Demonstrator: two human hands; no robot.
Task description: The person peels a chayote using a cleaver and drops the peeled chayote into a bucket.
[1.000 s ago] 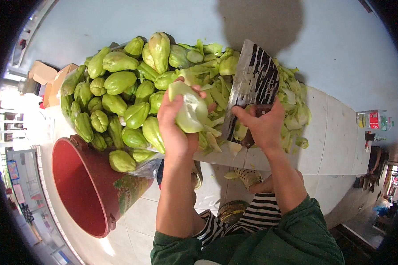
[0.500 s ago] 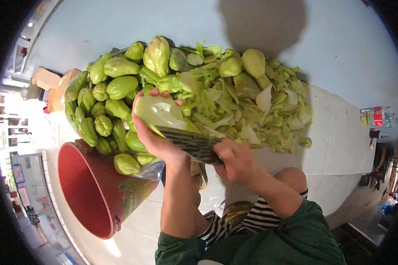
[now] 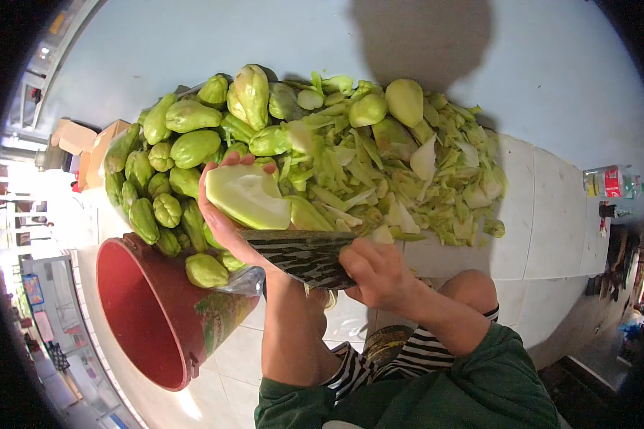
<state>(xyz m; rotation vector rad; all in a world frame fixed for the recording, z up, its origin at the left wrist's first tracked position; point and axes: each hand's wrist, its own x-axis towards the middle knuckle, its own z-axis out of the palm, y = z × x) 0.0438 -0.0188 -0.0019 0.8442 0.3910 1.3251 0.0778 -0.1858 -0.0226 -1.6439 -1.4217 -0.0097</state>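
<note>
My left hand [image 3: 222,214] is wrapped round a cut chayote [image 3: 247,193], its pale flesh facing up with a curved hollow cut into it. In my right hand [image 3: 379,270] is a knife [image 3: 300,259] with a broad, dark, streaked blade; my fingers cover its handle. The blade lies just below the chayote, its tip end near the base of my left thumb; whether it touches I cannot tell. Beyond my hands is a heap of cut chayote pieces [image 3: 368,193], with whole green chayotes [image 3: 195,148] piled to its left.
A tilted red bucket [image 3: 139,314] stands at the lower left, beside a clear plastic bag [image 3: 243,280] under the chayotes. Cardboard boxes [image 3: 107,146] are at the left. A plastic bottle [image 3: 612,184] with a red label lies at the far right. My knees are below my hands.
The knife has swung down off the chayote's cut face, and its flat side now shows more. My left hand and the chayote have shifted slightly left and down.
</note>
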